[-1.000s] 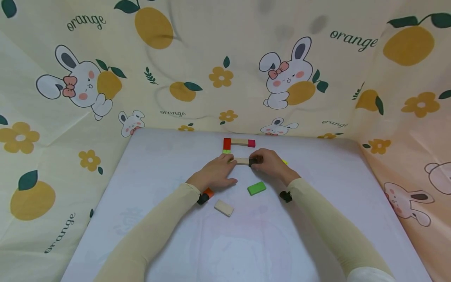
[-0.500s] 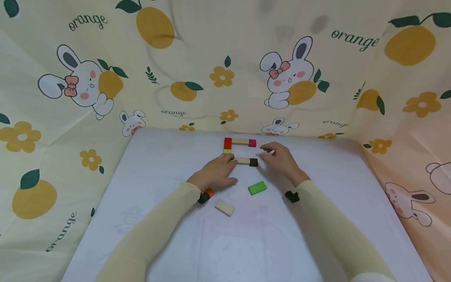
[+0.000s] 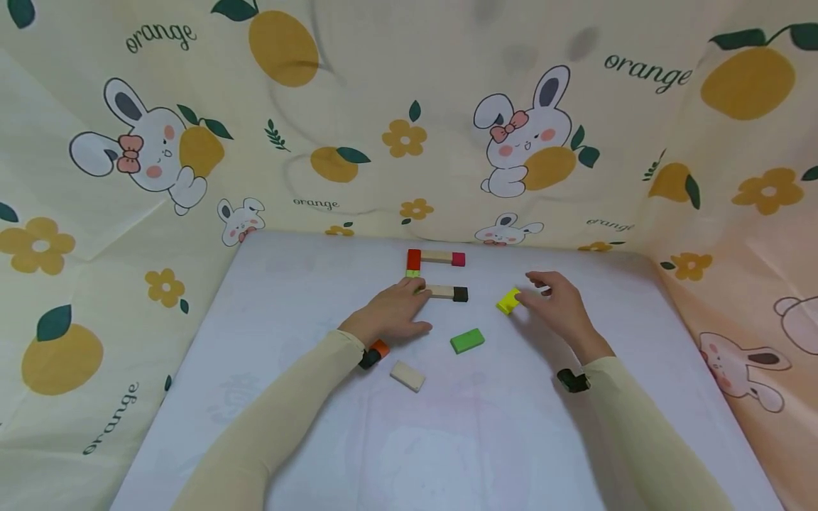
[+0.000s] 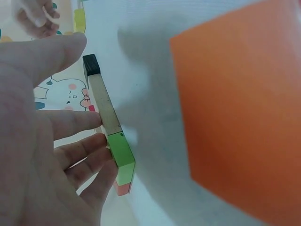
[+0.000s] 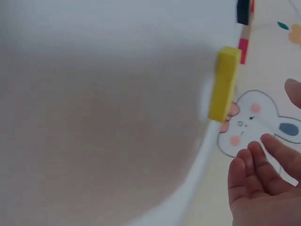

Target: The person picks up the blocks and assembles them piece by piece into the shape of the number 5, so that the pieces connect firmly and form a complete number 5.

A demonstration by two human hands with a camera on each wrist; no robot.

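Observation:
My left hand (image 3: pixel 393 312) lies over a row of blocks. In the left wrist view its fingertips touch a light green block (image 4: pixel 122 157), which joins end to end with a plain wooden block (image 4: pixel 106 103) and a black block (image 4: pixel 91 65). Beyond, a red block (image 3: pixel 414 259), a second wooden block (image 3: pixel 437 256) and a crimson block (image 3: pixel 458 259) make an upper arm parallel to that row. My right hand (image 3: pixel 559 305) hovers beside a yellow block (image 3: pixel 508 301), its fingers loosely bent and holding nothing. The right wrist view shows a gap between that block (image 5: pixel 225 84) and the fingers.
A green block (image 3: pixel 467 341) and a plain wooden block (image 3: pixel 407 376) lie loose nearer to me on the white table (image 3: pixel 434 454). An orange block (image 3: pixel 380 348) sits partly hidden by my left wrist. A patterned cloth (image 3: pixel 358 113) rises behind the table.
My right hand has let go of the black block at the row's end and moved right, to the yellow block. My left hand has stayed in place.

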